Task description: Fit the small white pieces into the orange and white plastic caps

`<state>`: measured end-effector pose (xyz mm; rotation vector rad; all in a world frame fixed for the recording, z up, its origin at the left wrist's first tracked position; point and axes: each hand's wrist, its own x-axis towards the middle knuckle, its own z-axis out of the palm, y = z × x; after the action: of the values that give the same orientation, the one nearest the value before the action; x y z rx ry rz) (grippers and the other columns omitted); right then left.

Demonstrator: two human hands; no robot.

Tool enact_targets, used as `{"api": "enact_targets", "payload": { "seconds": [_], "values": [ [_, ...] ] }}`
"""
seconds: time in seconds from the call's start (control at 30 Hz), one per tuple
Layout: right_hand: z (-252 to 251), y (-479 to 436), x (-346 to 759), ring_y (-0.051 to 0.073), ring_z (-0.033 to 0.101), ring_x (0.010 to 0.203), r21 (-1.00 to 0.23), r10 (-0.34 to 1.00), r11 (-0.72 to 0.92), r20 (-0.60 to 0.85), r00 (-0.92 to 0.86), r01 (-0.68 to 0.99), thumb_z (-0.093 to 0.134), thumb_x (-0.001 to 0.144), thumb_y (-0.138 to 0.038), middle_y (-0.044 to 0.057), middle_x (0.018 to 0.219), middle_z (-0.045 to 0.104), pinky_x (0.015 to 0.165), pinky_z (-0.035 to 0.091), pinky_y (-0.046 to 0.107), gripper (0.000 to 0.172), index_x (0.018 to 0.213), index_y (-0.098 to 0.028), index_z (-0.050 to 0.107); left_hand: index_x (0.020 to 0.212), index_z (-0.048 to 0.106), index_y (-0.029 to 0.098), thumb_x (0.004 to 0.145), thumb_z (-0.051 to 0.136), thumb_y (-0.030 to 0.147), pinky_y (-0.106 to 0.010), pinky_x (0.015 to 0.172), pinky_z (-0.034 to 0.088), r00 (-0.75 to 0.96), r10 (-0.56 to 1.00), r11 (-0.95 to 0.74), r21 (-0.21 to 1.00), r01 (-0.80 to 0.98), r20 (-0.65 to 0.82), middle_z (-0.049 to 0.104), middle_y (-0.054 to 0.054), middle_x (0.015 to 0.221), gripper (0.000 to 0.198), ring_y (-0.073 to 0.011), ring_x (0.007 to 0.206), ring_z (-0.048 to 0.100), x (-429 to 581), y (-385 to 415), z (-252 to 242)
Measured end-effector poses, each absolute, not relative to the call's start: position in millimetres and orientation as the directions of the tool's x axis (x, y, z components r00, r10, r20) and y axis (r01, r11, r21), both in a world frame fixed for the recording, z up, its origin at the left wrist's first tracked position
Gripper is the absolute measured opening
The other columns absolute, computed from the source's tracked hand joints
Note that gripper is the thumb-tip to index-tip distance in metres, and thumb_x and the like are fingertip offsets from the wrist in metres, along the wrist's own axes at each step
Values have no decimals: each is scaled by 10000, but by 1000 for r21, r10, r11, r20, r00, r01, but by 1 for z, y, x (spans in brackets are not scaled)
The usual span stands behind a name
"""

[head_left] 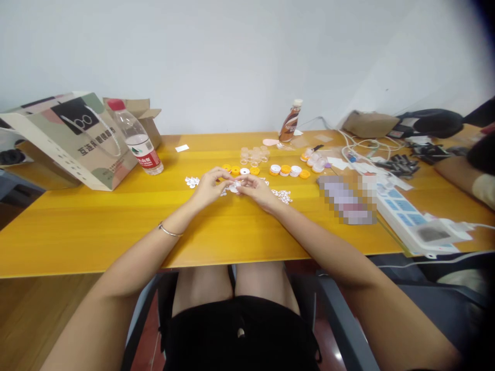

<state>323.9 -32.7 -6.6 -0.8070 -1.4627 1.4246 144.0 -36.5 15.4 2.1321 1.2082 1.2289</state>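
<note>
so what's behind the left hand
Beyond the left hand, a row of orange and white round pieces shows on the table; whatever the hand itself covers can't be seen.

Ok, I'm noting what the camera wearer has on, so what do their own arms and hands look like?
The left hand and the right hand are both ungloved, and no sleeves show on the arms in view. A thin, metallic-looking bangle circles the left wrist; the right wrist has nothing on it. No cables or markings can be made out.
</note>
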Motion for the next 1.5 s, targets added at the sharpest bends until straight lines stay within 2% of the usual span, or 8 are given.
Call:
{"api": "enact_targets", "payload": {
  "seconds": [0.2, 0.37, 0.7, 0.87, 1.03, 1.17, 1.37, 1.5],
  "values": [
    [-9, -33, 323, 108, 631, 619, -985, 903, 127, 165, -397, -119, 724, 649, -268, -48, 679, 614, 692, 507, 275, 296, 914, -196, 616, 725, 686, 169, 750, 633, 218, -277, 754, 473, 266, 859, -512, 720, 469, 437, 674, -51, 865, 77, -176, 896, 615, 145, -37, 14],
    [-12, -32, 322, 104, 626, 625, -983, 899, 138, 176, -400, -122, 728, 647, -265, -50, 698, 599, 717, 519, 287, 313, 923, -196, 600, 767, 661, 146, 752, 627, 242, -284, 717, 494, 288, 899, -429, 800, 419, 331, 692, -39, 765, 103, -141, 695, 626, 146, -37, 11],
    [-15, -34, 320, 103, 611, 654, -974, 887, 195, 226, -403, -118, 740, 656, -293, -38, 742, 584, 700, 524, 277, 320, 914, -215, 568, 722, 567, 160, 714, 673, 234, -249, 650, 480, 234, 902, -430, 805, 409, 363, 659, -2, 712, 129, -137, 676, 636, 146, -37, 6],
    [-13, -35, 320, 116, 619, 673, -973, 885, 184, 225, -409, -137, 746, 656, -337, -35, 738, 594, 733, 532, 303, 334, 919, -217, 578, 743, 547, 159, 689, 679, 232, -230, 599, 457, 224, 927, -356, 891, 283, 300, 632, 11, 706, 161, -119, 626, 612, 147, -35, 4],
    [-7, -35, 323, 130, 639, 691, -975, 891, 156, 208, -405, -158, 754, 648, -338, -34, 738, 615, 765, 526, 323, 351, 934, -221, 586, 782, 609, 145, 722, 644, 235, -247, 679, 476, 212, 928, -344, 923, 172, 307, 663, -9, 737, 114, -118, 670, 613, 144, -30, 5],
    [-8, -33, 326, 129, 642, 702, -978, 902, 123, 181, -392, -170, 754, 642, -301, -31, 752, 627, 774, 518, 321, 357, 949, -216, 595, 801, 644, 138, 714, 657, 233, -267, 739, 488, 223, 929, -334, 930, 155, 296, 689, -35, 798, 129, -136, 734, 630, 142, -29, 8],
    [-8, -33, 325, 117, 625, 741, -978, 894, 130, 188, -407, -165, 793, 592, -264, -26, 800, 660, 790, 509, 301, 419, 965, -217, 608, 794, 646, 136, 674, 704, 279, -285, 735, 506, 232, 933, -309, 942, 129, 275, 694, -41, 792, 196, -142, 714, 638, 145, -31, 9],
    [-6, -31, 326, 120, 628, 742, -978, 904, 86, 157, -398, -191, 802, 567, -278, -16, 834, 682, 739, 522, 284, 445, 964, -226, 608, 830, 647, 135, 732, 655, 317, -290, 726, 516, 199, 939, -316, 933, 173, 281, 699, -52, 811, 207, -148, 717, 643, 144, -29, 5]
  ]
}}
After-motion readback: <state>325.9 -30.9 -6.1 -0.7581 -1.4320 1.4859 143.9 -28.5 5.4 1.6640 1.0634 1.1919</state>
